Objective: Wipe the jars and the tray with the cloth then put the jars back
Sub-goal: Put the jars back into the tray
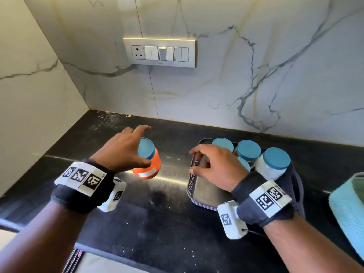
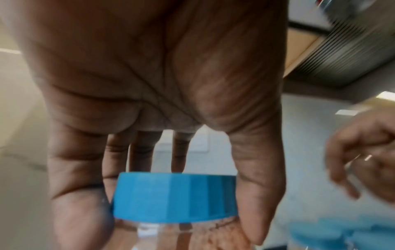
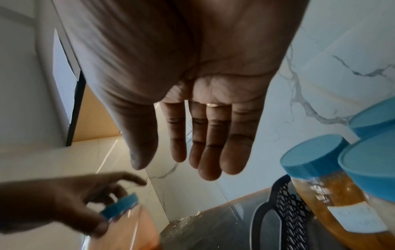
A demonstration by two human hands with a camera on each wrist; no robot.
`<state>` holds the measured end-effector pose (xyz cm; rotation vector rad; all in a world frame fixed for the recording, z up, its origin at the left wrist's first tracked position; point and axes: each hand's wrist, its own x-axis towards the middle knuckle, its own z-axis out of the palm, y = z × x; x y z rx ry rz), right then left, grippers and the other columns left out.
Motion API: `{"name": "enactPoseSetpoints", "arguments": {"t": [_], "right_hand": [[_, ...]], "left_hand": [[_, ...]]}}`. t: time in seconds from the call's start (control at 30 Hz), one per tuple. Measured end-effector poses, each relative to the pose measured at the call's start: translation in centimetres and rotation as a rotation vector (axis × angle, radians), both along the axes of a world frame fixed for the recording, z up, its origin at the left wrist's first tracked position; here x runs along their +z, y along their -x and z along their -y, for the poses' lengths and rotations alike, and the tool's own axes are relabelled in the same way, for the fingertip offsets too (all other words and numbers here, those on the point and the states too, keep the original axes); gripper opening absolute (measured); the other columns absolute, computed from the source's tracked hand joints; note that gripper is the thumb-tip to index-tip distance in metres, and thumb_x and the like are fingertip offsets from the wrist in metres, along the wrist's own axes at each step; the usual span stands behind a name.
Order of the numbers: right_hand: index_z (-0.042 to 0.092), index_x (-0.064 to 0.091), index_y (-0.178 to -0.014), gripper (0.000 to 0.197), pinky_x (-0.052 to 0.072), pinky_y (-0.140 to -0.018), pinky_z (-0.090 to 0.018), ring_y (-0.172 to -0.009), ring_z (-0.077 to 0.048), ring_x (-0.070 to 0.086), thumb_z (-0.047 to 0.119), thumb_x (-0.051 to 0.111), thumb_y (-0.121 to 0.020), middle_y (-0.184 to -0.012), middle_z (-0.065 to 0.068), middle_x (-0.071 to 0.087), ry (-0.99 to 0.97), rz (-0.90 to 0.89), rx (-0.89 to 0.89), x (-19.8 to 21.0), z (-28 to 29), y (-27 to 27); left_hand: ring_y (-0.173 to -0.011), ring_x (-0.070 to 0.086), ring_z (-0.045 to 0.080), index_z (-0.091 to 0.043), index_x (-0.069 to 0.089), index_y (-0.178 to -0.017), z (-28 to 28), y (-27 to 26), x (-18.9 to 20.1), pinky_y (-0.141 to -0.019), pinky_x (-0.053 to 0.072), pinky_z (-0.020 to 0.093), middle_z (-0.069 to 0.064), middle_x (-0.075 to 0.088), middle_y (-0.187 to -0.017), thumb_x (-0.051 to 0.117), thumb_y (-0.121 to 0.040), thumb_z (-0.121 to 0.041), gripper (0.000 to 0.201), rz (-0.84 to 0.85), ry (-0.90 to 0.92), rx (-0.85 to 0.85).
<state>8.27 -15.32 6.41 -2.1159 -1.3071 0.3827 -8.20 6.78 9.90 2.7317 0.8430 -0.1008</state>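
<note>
At far left, pale marble-veined wall panels meet in a corner above the dark surface (image 1: 157, 223). The left hand (image 1: 122, 150) grips the orange jar (image 1: 148, 166) by its blue lid (image 1: 146, 148), thumb and outer finger pinching the lid rim while the remaining fingers extend past it; the jar is tilted, and whether its base touches the surface cannot be told. The left wrist view shows the thumb (image 2: 256, 194) pressed against the lid's side, and clear plastic with reddish-brown contents below. A switch panel (image 1: 159, 52) is mounted on the back wall above the gap between the two hands.

The right hand (image 1: 214, 166) hovers over the left end of the perforated purple tray (image 1: 190, 186), holding nothing; the right wrist view shows its fingers straight and together, with a ring on one finger. The hand covers part of the tray's bare steel-grey floor. Four blue-lidded jars crowd the tray's far and right portion; the nearest right one, a white-filled jar (image 1: 272, 166), leans outward. The right wrist view alone reveals a jar with yellow-orange contents (image 3: 333, 194) and a white label, beside the tray's lattice wall. At far right, a folded teal cloth (image 1: 348, 209) lies on the surface, apart from the tray.
</note>
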Motion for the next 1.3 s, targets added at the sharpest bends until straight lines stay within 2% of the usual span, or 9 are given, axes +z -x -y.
{"name": "enactPoseSetpoints", "arguments": {"t": [0.13,0.27,0.33,0.43,0.6,0.7,0.87,1.17,1.3], "right_hand": [[0.020,0.055,-0.140,0.077,0.047,-0.099,-0.027,-0.113,-0.013,0.060,0.035,0.089,-0.072,-0.127,0.000,0.064,-0.113,0.049,-0.034,1.2,1.6,-0.5],[0.018,0.049,-0.145,0.095,0.043,-0.107,-0.032,-0.125,-0.019,0.055,0.039,0.091,-0.063,-0.134,-0.003,0.060,-0.112,0.100,-0.181,1.9,4.8,-1.9],[0.022,0.050,-0.144,0.094,0.046,-0.105,-0.037,-0.122,-0.021,0.057,0.040,0.090,-0.061,-0.130,-0.002,0.061,-0.095,0.143,-0.257,1.8,6.9,-3.1],[0.029,0.052,-0.140,0.088,0.047,-0.100,-0.030,-0.117,-0.017,0.060,0.043,0.088,-0.062,-0.122,0.004,0.062,-0.043,0.158,-0.385,1.3,10.1,-4.7],[0.021,0.055,-0.136,0.081,0.049,-0.094,-0.030,-0.113,-0.021,0.062,0.042,0.089,-0.065,-0.123,-0.001,0.062,0.029,0.138,-0.565,-0.4,14.0,-5.9],[0.020,0.050,-0.136,0.080,0.048,-0.095,-0.034,-0.116,-0.027,0.059,0.039,0.086,-0.068,-0.130,-0.005,0.057,0.199,0.123,-0.613,-1.8,14.7,-6.4],[0.016,0.046,-0.130,0.078,0.049,-0.093,-0.036,-0.116,-0.031,0.058,0.043,0.085,-0.068,-0.128,-0.009,0.053,0.366,0.068,-0.652,-4.0,13.8,-7.2],[0.021,0.045,-0.135,0.072,0.051,-0.095,-0.038,-0.119,-0.032,0.058,0.043,0.081,-0.076,-0.133,-0.011,0.053,0.466,0.060,-0.577,-6.3,12.0,-8.0],[0.024,0.045,-0.140,0.074,0.049,-0.100,-0.037,-0.122,-0.032,0.055,0.039,0.082,-0.077,-0.137,-0.011,0.046,0.471,0.066,-0.577,-5.9,12.5,-8.1]], "left_hand": [[-0.119,0.055,0.029,-0.037,0.019,-0.157,5.5,-4.8,2.2,-0.100,0.045,0.036,0.009,0.053,-0.129,0.085,-0.068,-0.044,0.111,0.170,0.058,-0.206],[-0.111,0.058,0.025,-0.039,0.018,-0.156,10.5,-10.4,1.7,-0.099,0.048,0.040,0.006,0.057,-0.120,0.082,-0.064,-0.050,0.112,0.264,0.154,-0.367],[-0.113,0.057,0.024,-0.035,0.018,-0.158,12.9,-13.0,1.2,-0.099,0.047,0.038,0.006,0.059,-0.120,0.082,-0.067,-0.048,0.112,0.304,0.206,-0.431],[-0.117,0.055,0.020,-0.031,0.015,-0.159,16.0,-16.0,0.6,-0.100,0.046,0.033,0.004,0.061,-0.124,0.081,-0.073,-0.045,0.110,0.362,0.336,-0.499],[-0.118,0.053,0.018,-0.027,0.020,-0.160,19.2,-18.3,-0.7,-0.102,0.046,0.030,0.006,0.053,-0.130,0.080,-0.084,-0.039,0.097,0.318,0.439,-0.594],[-0.120,0.058,0.018,-0.024,0.042,-0.152,18.6,-18.1,-2.5,-0.100,0.047,0.029,0.005,0.052,-0.140,0.071,-0.094,-0.037,0.066,0.299,0.329,-0.535],[-0.105,0.064,0.027,-0.019,0.061,-0.126,16.2,-16.6,-6.2,-0.089,0.051,0.040,0.005,0.063,-0.119,0.072,-0.090,-0.037,0.041,0.321,0.138,-0.328],[-0.093,0.070,0.031,-0.018,0.044,-0.119,17.4,-16.0,-9.6,-0.061,0.042,0.035,0.005,0.062,-0.108,0.063,-0.080,-0.075,0.071,-0.009,-0.164,-0.226],[-0.095,0.071,0.029,-0.018,0.045,-0.121,17.5,-16.7,-10.1,-0.062,0.042,0.033,0.005,0.064,-0.109,0.063,-0.080,-0.076,0.073,-0.024,-0.194,-0.244]]}}
